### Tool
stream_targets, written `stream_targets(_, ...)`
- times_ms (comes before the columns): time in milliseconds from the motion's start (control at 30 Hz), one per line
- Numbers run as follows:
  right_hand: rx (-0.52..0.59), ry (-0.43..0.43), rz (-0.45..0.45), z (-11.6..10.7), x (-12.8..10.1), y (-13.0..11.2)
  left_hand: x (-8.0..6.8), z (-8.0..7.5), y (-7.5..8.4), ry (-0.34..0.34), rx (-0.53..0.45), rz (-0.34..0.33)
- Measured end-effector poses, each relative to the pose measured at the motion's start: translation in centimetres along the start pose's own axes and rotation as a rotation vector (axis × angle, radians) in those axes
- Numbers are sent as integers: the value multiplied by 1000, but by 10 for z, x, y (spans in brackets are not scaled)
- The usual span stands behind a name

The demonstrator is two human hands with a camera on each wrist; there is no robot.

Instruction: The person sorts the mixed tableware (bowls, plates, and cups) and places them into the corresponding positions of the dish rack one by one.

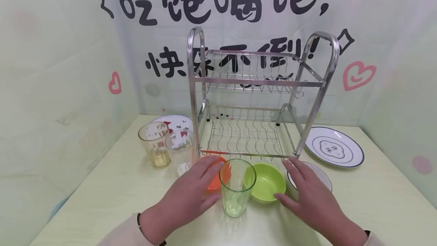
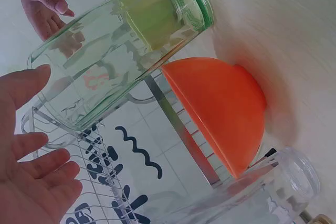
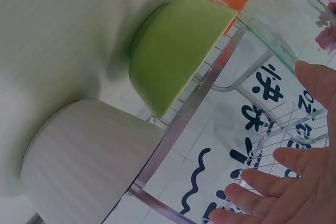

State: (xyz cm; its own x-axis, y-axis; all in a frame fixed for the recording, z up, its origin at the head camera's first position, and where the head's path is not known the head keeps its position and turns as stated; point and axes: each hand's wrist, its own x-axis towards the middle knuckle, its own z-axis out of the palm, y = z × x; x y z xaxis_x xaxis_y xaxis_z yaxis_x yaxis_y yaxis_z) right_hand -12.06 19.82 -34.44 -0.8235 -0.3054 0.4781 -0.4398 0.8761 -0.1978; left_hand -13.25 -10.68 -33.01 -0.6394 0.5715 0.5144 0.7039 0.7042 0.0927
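Observation:
A green-tinted glass [image 1: 235, 187] stands upright at the front of the table. My left hand [image 1: 201, 185] is open just left of it, with the fingers stretched toward the glass and lying over an orange bowl [image 1: 214, 180]. In the left wrist view the left hand [image 2: 37, 156] is spread beside the green glass [image 2: 121, 56], not wrapped round it. My right hand [image 1: 290, 181] is open too, hovering over a white bowl [image 1: 319, 175] and beside a green bowl [image 1: 266, 183]. The right wrist view shows the green bowl [image 3: 173, 51], the white bowl [image 3: 89, 156] and the right hand's straight fingers [image 3: 283, 182].
A two-tier steel dish rack [image 1: 252, 98] stands behind the bowls with nothing in it. An amber glass [image 1: 154, 144] and a clear glass [image 1: 181, 151] stand to the left. A patterned plate [image 1: 174, 122] lies at the back left, and a ringed plate [image 1: 334, 146] at the right. Walls close in on three sides.

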Motion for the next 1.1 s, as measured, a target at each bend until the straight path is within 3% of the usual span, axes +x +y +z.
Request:
stream_targets(433, -6, 7, -11, 7, 2, -2, 18, 8, 10, -75, 38, 198)
stream_targets(867, 64, -18, 34, 11, 2, -11, 30, -1, 20, -212, 74, 298)
stream_targets(1100, 88, -22, 42, 14, 4, -13, 32, -4, 22, -248, 114, 289)
